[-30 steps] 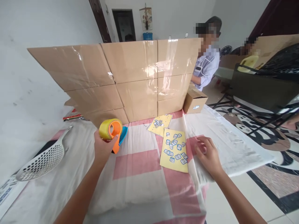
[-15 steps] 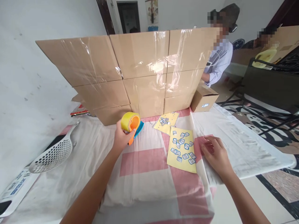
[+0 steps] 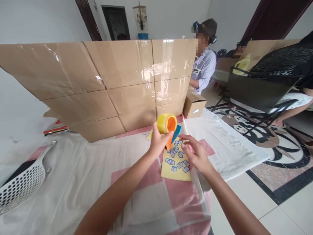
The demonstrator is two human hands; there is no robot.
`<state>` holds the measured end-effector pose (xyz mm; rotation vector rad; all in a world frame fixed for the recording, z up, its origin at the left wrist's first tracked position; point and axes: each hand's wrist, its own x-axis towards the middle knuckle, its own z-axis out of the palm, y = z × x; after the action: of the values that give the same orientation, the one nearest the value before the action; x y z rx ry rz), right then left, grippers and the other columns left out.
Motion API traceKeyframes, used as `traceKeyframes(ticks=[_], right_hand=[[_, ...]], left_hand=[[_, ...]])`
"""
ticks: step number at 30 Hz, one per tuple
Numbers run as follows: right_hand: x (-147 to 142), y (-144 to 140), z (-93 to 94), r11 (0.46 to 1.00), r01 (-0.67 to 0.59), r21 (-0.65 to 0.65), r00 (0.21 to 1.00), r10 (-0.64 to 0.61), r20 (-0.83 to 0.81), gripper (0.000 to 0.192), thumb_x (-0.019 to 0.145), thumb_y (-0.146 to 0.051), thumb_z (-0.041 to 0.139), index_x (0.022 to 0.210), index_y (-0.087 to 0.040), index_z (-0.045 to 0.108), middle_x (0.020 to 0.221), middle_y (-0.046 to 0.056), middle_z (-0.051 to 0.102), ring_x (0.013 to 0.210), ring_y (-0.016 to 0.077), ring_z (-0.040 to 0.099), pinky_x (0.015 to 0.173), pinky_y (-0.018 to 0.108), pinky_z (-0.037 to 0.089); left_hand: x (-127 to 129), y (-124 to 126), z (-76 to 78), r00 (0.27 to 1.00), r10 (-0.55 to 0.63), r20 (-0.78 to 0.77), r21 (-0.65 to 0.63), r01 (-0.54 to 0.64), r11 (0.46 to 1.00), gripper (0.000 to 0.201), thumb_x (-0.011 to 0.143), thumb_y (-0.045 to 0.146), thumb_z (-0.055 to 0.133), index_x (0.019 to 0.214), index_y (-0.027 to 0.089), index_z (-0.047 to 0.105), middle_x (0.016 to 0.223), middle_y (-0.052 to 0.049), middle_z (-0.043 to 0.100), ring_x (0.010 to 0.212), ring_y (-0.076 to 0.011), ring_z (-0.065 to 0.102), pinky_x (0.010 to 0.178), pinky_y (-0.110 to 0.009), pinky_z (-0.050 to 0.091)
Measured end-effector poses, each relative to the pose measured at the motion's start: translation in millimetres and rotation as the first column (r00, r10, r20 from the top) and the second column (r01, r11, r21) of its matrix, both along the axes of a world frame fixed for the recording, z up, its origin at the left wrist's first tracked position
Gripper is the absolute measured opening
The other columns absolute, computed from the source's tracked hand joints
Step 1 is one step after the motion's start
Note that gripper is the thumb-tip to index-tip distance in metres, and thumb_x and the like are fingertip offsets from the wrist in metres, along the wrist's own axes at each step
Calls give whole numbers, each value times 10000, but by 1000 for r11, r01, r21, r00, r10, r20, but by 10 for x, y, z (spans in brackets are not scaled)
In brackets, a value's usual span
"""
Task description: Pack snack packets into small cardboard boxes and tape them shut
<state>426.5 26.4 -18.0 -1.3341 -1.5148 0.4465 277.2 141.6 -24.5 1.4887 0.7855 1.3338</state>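
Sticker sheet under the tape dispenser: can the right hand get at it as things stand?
Probably yes. The right hand already hovers over the yellow sticker sheet, whose near half lies uncovered. The left hand holds the tape dispenser over the far end only.

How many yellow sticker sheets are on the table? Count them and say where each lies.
2. One yellow sticker sheet lies flat under the right hand; the second lies behind the left hand, mostly hidden. Others may be hidden.

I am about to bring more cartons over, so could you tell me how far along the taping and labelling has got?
Done: the stacked cartons show glossy tape. In hand: the left hand holds the tape dispenser; the right hand is over the sticker sheet. Left: many stickers remain on the sheet.
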Motion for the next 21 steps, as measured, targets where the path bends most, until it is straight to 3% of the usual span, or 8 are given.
traceKeyframes(ticks=[2, 5, 9, 11, 13, 17, 21], right_hand=[[-17, 186, 21, 997, 64, -42, 994, -67, -89, 449, 931, -511, 617, 1253, -198, 632, 1262, 130, 678, 1086, 264, 668, 939, 429, 551], [48, 428, 55, 974, 212, -77, 944, -225, -240, 438, 881, -574, 642, 1050, -170, 662, 1047, 112, 722, 947, 263, 671, 837, 404, 559], [334, 625, 150, 961, 270, -57, 849, -265, -458, 446, 858, -600, 673, 1010, -181, 649, 963, 77, 727, 838, 228, 676, 749, 353, 558], [556, 709, 175, 972, 230, -43, 831, -219, -511, 481, 845, -632, 677, 1035, -191, 646, 962, 71, 734, 826, 221, 692, 745, 349, 568], [788, 801, 149, 989, 132, -70, 846, -149, -511, 519, 805, -655, 714, 1040, -197, 648, 957, 69, 743, 825, 221, 705, 752, 349, 578], [1111, 988, -36, 977, -45, -209, 911, -46, -410, 611, 700, -693, 788, 1025, -189, 668, 961, 84, 761, 832, 233, 717, 767, 358, 584], [1201, 1118, -143, 962, -21, -273, 926, -84, -369, 679, 622, -756, 796, 967, -184, 674, 935, 89, 760, 843, 250, 718, 783, 378, 590]], left_hand=[[278, -58, -35, 989, -15, -144, 93, 29, 995, 582, 798, 312, 790, 1279, 259, 466, 1115, -74, 676, 977, -242, 688, 857, -402, 565], [622, -132, -74, 956, -78, -282, 213, 141, 967, 684, 844, 227, 700, 1446, 269, 378, 1305, -147, 591, 1092, -294, 661, 826, -424, 584], [758, -123, -84, 931, -196, -308, 335, 299, 893, 949, 808, 181, 724, 1584, 319, 195, 1643, -173, 258, 1468, -363, 408, 1027, -479, 555], [602, -50, -88, 932, -187, -311, 423, 312, 851, 972, 834, 216, 727, 1603, 353, 149, 1678, -148, 192, 1542, -366, 288, 1157, -542, 454], [301, 65, -97, 942, -129, -309, 471, 270, 840, 870, 880, 239, 692, 1588, 365, 202, 1640, -142, 272, 1505, -340, 365, 1180, -555, 423], [-506, 324, -97, 939, 62, -339, 423, 93, 901, 653, 906, 269, 673, 1489, 347, 387, 1467, -119, 494, 1284, -259, 591, 1052, -464, 521], [-1180, 453, -28, 928, 218, -302, 313, -120, 942, 551, 883, 312, 699, 1388, 328, 481, 1373, -88, 583, 1170, -225, 647, 912, -382, 553]])
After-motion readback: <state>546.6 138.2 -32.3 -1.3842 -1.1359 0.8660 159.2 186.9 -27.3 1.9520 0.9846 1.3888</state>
